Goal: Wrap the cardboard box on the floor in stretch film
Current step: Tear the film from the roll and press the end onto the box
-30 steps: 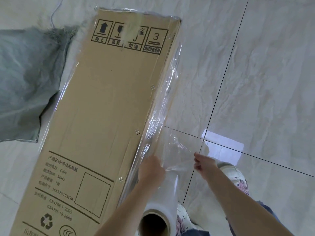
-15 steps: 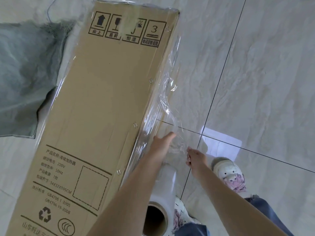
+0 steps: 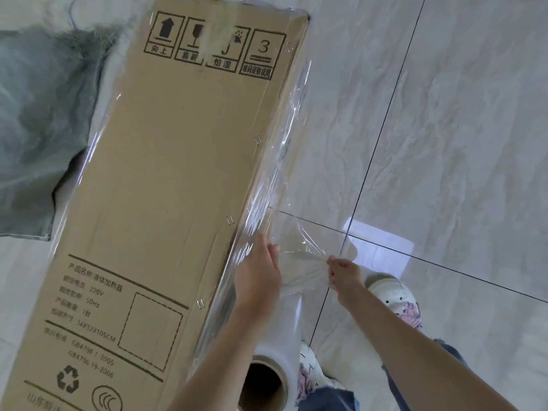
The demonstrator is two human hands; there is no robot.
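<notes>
Film roll (image 3: 271,378) stands upright nearest, between the forearms. Left hand (image 3: 258,274) lies flat, fingers extended, pressing film against the box's right side; right hand (image 3: 345,272) has fingers pinched shut on a stretched film tail (image 3: 305,253). Cardboard box (image 3: 178,188) on the tiled floor (image 3: 444,143) — already film-covered, grey cloth (image 3: 41,123) beyond-left.

Tall brown cardboard box (image 3: 166,203) fills frame centre-left, long axis running from 7 o'clock to 1 o'clock. Printed face up: handling symbols at the far end, spec text and recycling mark at the near end. Clear stretch film (image 3: 278,161) clings, wrinkled, along its 3 o'clock edge, loose tail spread at 5 o'clock. Film roll (image 3: 275,351) upright at 6 o'clock, just beside the box, hollow core showing.
</notes>
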